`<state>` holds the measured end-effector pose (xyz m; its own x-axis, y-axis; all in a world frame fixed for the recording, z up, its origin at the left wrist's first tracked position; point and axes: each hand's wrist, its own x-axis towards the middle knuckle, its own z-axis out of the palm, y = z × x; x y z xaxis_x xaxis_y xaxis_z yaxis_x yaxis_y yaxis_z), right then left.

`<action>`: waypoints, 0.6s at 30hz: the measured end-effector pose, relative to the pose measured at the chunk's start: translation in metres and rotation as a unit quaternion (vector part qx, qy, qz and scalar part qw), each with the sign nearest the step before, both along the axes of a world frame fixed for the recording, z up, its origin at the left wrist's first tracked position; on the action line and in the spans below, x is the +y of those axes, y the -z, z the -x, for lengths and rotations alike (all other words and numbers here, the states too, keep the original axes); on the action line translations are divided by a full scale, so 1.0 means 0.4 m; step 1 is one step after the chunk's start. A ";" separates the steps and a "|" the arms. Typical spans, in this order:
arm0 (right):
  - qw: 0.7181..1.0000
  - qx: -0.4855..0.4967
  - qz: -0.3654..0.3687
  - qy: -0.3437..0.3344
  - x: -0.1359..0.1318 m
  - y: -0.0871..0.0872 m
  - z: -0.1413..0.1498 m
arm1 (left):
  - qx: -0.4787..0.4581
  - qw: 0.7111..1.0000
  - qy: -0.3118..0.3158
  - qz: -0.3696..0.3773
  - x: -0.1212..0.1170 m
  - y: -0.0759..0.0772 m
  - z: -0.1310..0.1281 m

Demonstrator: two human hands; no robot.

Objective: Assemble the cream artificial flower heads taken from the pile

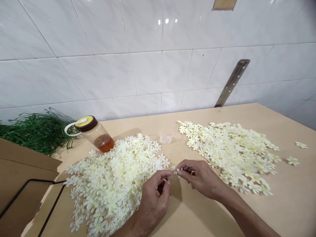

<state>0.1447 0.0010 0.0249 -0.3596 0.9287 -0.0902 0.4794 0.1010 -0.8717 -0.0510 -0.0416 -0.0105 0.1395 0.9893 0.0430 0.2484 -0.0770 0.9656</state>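
Note:
My right hand (201, 177) pinches a small white artificial flower (178, 171) between thumb and fingertips, above the table between two heaps. Close beside it, my left hand (155, 199) has thumb and index finger pressed together; anything between them is too small to make out. The left forearm reaches across the edge of a large heap of cream-white artificial flowers (118, 174). Beyond the right hand, a flatter spread of similar flowers with pale yellow centres (237, 151) covers the right side of the table.
A bottle of amber liquid (103, 140) stands behind the left heap. Green artificial stems (34, 131) lie at the far left, behind a cardboard box (22, 184) with a black metal rod. Small clear pieces (165, 138) lie between the heaps. Two loose flowers (293, 161) rest far right.

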 end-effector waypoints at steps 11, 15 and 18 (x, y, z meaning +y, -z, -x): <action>0.985 0.112 0.127 0.044 0.032 0.034 -0.063 | 0.015 1.000 0.008 -0.005 0.000 -0.004 -0.008; 0.981 0.142 0.130 0.035 0.026 0.045 -0.055 | 0.024 0.999 0.012 -0.023 -0.004 0.002 -0.006; 0.981 0.136 0.134 0.021 0.021 0.057 -0.043 | 0.031 0.999 0.015 -0.032 -0.005 0.008 -0.005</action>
